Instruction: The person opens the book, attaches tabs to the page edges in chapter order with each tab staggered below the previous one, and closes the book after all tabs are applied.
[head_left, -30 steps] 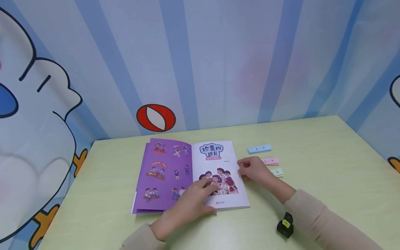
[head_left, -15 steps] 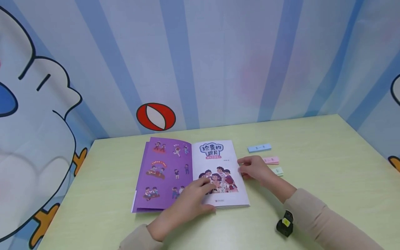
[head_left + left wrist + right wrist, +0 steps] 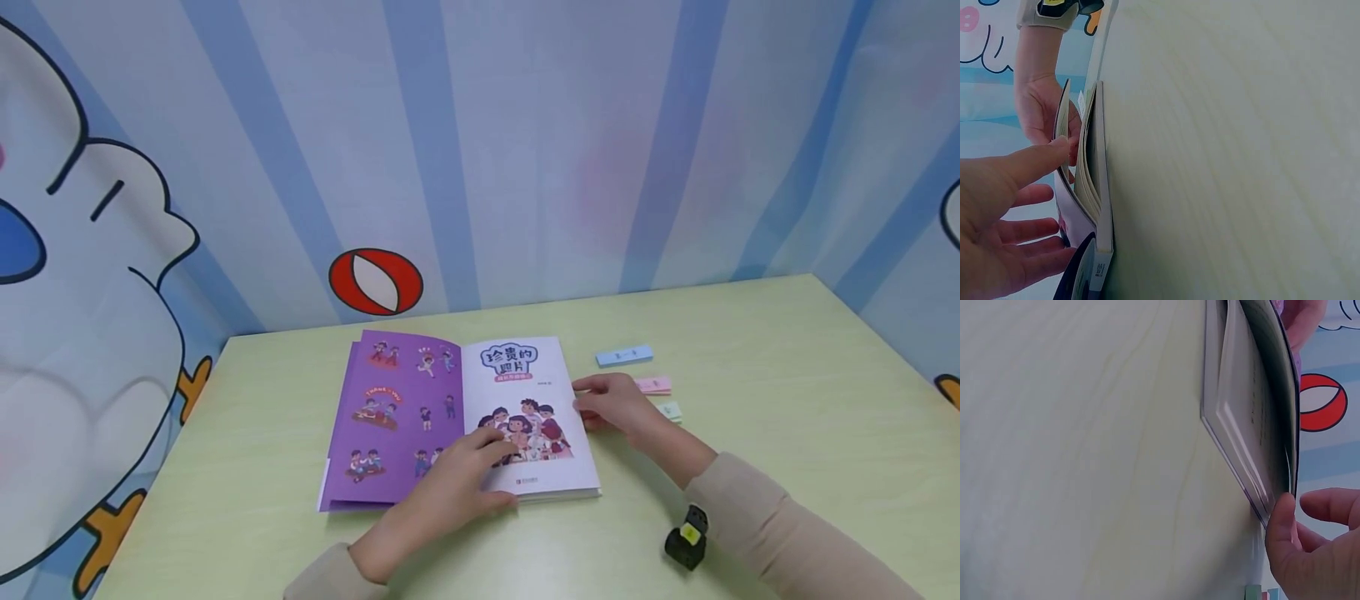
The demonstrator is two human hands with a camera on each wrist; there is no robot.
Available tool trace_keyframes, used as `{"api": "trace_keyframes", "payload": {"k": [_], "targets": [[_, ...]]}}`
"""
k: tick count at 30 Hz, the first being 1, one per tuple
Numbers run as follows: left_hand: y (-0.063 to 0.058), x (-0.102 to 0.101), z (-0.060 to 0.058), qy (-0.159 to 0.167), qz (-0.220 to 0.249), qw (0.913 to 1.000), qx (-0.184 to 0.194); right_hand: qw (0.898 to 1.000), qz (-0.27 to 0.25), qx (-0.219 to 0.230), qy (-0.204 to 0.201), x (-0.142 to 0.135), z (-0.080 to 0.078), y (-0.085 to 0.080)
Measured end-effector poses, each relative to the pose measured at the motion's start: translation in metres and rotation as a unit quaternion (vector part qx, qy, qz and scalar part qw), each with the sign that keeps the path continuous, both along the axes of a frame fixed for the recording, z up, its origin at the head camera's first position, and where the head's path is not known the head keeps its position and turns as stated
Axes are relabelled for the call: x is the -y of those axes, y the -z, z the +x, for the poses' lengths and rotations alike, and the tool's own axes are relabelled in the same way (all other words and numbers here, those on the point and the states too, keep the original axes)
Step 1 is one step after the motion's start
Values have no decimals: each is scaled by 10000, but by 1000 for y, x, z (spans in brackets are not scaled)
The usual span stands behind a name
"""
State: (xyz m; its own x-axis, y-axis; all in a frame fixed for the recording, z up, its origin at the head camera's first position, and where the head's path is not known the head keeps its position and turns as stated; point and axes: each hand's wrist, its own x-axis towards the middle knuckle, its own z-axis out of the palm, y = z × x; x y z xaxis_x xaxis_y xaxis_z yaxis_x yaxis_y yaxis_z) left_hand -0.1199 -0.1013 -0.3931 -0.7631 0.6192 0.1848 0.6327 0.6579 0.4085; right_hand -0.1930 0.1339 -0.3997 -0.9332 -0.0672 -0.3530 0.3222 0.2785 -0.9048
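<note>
An open book (image 3: 547,477) lies on the table, its left page purple with cartoon figures, its right page white with a title and a group picture. Over the lower part of the white page, my left hand (image 3: 453,483) rests with extended fingers; its thumb (image 3: 1041,161) is at the lifted pages' edge in the left wrist view. At the book's right edge, my right hand (image 3: 613,407) pinches the pages (image 3: 1260,419) between thumb and fingers, holding the upper ones slightly raised with a gap beneath. The exact number of pages held is hidden.
Right of the book lie a blue paper strip (image 3: 624,357), a pink strip (image 3: 655,385) and a green strip (image 3: 670,411), the last two partly behind my right hand. A black device (image 3: 686,540) sits at my right sleeve. A striped cartoon backdrop (image 3: 510,167) stands behind the table (image 3: 765,375).
Both hands keep nearly the same places. The right side of the white page looks slightly more raised, with a little more of the lower edge showing.
</note>
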Motion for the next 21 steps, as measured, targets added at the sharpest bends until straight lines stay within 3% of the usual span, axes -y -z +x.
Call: {"api": "trace_keyframes", "payload": {"k": [9,21], "targets": [[1,-1,0,-17,-40,10000,-30,9989,-292,277,232,0,-2,-3],[4,-2,0,32,-235,9993,-303,9957,-833,264,298,-2,-2,-8]]}}
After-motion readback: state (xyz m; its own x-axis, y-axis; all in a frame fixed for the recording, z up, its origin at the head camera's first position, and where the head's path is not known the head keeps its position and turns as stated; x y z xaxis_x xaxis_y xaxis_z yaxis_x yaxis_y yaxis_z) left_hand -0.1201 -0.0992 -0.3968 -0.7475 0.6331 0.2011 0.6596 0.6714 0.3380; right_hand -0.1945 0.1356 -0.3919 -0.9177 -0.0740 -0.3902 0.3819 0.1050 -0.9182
